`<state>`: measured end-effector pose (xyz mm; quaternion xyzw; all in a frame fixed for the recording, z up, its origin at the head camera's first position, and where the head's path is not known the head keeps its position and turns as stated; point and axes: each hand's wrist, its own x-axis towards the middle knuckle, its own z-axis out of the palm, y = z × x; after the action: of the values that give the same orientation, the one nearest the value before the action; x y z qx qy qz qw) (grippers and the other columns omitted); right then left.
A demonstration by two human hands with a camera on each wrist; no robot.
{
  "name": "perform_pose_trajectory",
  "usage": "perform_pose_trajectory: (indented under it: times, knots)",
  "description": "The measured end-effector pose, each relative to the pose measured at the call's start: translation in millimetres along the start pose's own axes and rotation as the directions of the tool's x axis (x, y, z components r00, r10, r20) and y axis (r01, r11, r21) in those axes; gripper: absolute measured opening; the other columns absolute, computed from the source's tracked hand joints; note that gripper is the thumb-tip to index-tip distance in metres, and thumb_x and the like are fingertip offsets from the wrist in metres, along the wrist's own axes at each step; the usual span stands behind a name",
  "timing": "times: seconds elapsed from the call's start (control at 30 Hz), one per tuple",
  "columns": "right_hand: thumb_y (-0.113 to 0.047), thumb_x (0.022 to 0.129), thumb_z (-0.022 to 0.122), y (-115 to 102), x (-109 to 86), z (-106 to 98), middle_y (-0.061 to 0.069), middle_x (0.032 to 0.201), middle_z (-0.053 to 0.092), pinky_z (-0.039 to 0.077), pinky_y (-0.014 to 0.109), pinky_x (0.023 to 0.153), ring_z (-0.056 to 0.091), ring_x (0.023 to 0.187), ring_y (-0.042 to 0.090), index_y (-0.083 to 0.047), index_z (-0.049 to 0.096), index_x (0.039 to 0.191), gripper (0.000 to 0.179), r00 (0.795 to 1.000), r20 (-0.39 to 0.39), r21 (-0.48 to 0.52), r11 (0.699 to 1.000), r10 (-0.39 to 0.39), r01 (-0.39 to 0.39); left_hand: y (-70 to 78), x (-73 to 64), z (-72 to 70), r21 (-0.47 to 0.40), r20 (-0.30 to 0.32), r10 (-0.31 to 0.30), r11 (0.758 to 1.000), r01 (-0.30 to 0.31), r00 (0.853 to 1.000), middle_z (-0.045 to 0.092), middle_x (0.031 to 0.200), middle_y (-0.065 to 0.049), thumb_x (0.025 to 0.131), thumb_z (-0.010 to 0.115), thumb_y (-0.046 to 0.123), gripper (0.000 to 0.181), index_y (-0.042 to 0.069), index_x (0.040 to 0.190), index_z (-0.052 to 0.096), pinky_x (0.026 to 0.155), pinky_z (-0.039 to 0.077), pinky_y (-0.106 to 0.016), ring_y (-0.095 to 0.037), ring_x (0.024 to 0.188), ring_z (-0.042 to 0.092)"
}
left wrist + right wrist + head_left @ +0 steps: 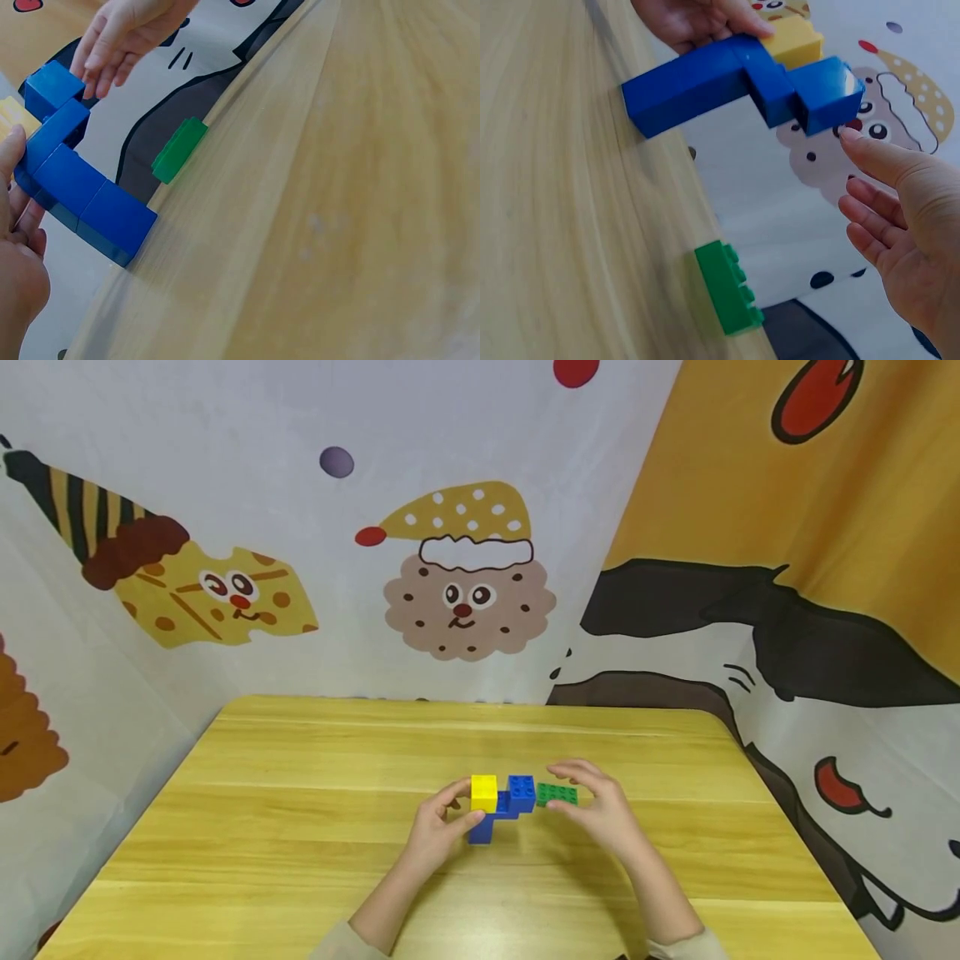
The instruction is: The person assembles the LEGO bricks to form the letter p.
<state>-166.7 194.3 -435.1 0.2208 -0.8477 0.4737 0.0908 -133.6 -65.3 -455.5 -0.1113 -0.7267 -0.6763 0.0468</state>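
Left hand [437, 828] pinching one yellow block [483, 794], four blue blocks [71, 178] attached, right hand [603, 806] spread apart, one green block [179, 151] on desk [292, 835]

Blue blocks [690, 85]: hard plastic by the look, smooth-sided, a bright glint at the upper end. Yellow block [483, 794]: same plastic look, smooth. Green block [726, 289]: plastic, plain smooth flank, row of moulded studs. Desk [262, 827]: wood or wood-look top, streaky grain, smooth, soft sheen near front. Printed backdrop [262, 427]: cloth, matt, softly folded at right. Sleeves [348, 943]: matt cloth.
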Motion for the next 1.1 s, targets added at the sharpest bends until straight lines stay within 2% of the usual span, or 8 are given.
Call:
perform_pose_trajectory:
  times: [0.27, 0.5, 0.6, 0.8, 1.1]
  knots:
    - [-0.01, 0.076, 0.08, 20, -1.3, -2, 0.007, 0.122, 0.06, 0.044, 0.056, 0.089, 0.057, 0.103, 0.031, -0.007, 0.065, 0.121, 0.047, 1.0, -0.002, -0.015, 1.0, -0.016, 0.016, -1.6, -0.5, 1.8, 0.017, -0.008, 0.003, 1.0, -0.003, 1.0, 0.063, 0.108, -0.012, 0.084, 0.072, 0.002, 0.039, -0.002, 0.121, 0.062, 0.079, 0.04, -0.033, -0.038, 0.095, 0.047]
    - [-0.012, 0.077, 0.08, 39, -2.2, -1, 0.006, 0.122, 0.06, 0.045, 0.052, 0.088, 0.058, 0.104, 0.025, -0.004, 0.064, 0.121, 0.047, 1.0, 0.015, -0.032, 0.999, 0.006, -0.006, -30.0, 5.5, 2.2, 0.013, -0.008, -0.005, 1.0, 0.005, 1.0, 0.062, 0.111, -0.009, 0.084, 0.072, 0.002, 0.043, 0.002, 0.125, 0.061, 0.082, 0.04, -0.036, -0.034, 0.097, 0.048]
    - [-0.014, 0.078, 0.08, 47, -1.1, 0, 0.005, 0.122, 0.06, 0.046, 0.049, 0.088, 0.058, 0.105, 0.023, -0.005, 0.064, 0.121, 0.047, 1.0, 0.017, -0.045, 0.999, 0.019, -0.018, -35.3, 6.3, 1.3, 0.001, -0.004, 0.009, 1.0, -0.009, 1.0, 0.063, 0.11, -0.007, 0.084, 0.073, 0.007, 0.043, 0.004, 0.125, 0.061, 0.082, 0.04, -0.036, -0.03, 0.097, 0.048]
    - [-0.013, 0.078, 0.08, 59, 0.3, 1, 0.005, 0.121, 0.06, 0.045, 0.05, 0.09, 0.057, 0.106, 0.025, -0.005, 0.064, 0.122, 0.047, 0.998, 0.033, -0.036, 0.998, 0.061, -0.06, -35.7, 6.0, 0.2, -0.003, 0.004, 0.033, 0.999, -0.033, 0.999, 0.063, 0.11, -0.006, 0.084, 0.074, 0.012, 0.043, 0.004, 0.124, 0.062, 0.081, 0.042, -0.033, -0.027, 0.095, 0.048]
    - [-0.008, 0.078, 0.079, 70, 1.8, 5, 0.004, 0.118, 0.061, 0.043, 0.049, 0.092, 0.056, 0.106, 0.025, -0.005, 0.064, 0.121, 0.046, 0.99, 0.063, -0.044, 0.991, 0.128, -0.125, -34.8, 5.8, 0.2, -0.009, 0.005, 0.007, 1.0, -0.007, 1.0, 0.062, 0.11, -0.006, 0.084, 0.074, 0.011, 0.043, 0.005, 0.124, 0.062, 0.078, 0.04, -0.03, -0.028, 0.094, 0.046]
